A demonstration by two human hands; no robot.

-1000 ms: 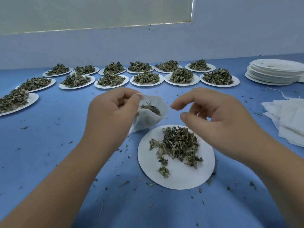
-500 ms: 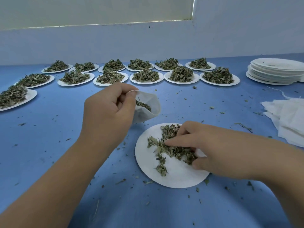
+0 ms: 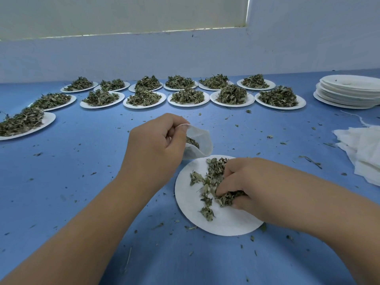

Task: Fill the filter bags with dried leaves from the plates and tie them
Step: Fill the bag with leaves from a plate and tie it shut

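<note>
Head view: since half a second ago, the right hand (image 3: 246, 182) has curled its fingers tighter into the loose dried green leaves (image 3: 213, 169) on the round white paper plate (image 3: 205, 223) and now grips a clump. The left hand (image 3: 156, 149) still pinches the small white filter bag (image 3: 200, 147) by its rim, just beyond the plate's far-left edge. The bag hangs lengthwise downward from the pinch, its mouth gaping rightward with some leaves inside.

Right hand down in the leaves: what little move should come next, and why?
Probably lift the right hand with its clump of dried leaves from the near plate to the filter bag. Its fingers curl round leaves, and the left hand holds the bag's mouth open beside the plate, few leaves inside.
</note>
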